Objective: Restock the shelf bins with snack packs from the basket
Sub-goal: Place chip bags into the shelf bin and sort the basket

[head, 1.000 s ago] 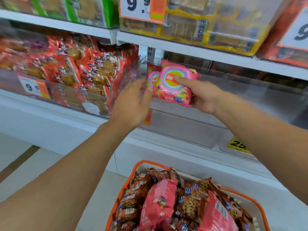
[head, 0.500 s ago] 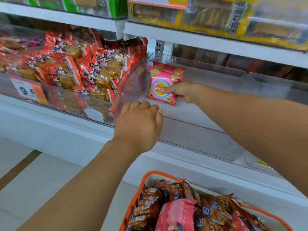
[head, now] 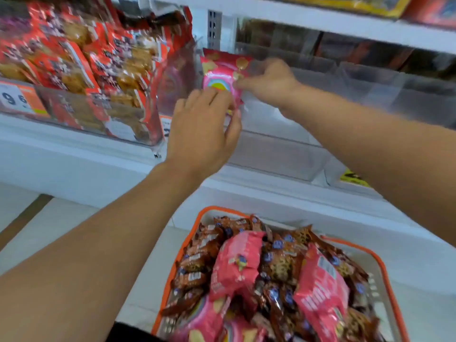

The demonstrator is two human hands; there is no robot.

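Observation:
A pink snack pack [head: 218, 74] stands upright at the left end of a clear shelf bin [head: 276, 154]. My right hand [head: 267, 82] reaches into the bin and pinches the pack's right edge. My left hand [head: 202, 130] is over the bin's front wall, its fingers curled round the pack's lower end. Below, an orange-rimmed basket [head: 206, 214] holds more pink packs [head: 237, 264] and several brown cookie packs [head: 283, 264].
The neighbouring bin on the left is full of red snack packs [head: 74, 67] and carries an orange price tag [head: 17, 99]. A yellow tag [head: 352, 176] sits at the clear bin's right front. A white shelf [head: 320, 23] runs above. Pale floor lies at lower left.
My left hand has risen from the bin's front edge to the pack's lower end. My right hand has shifted to the pack's right edge. The view has tilted down, showing more of the basket.

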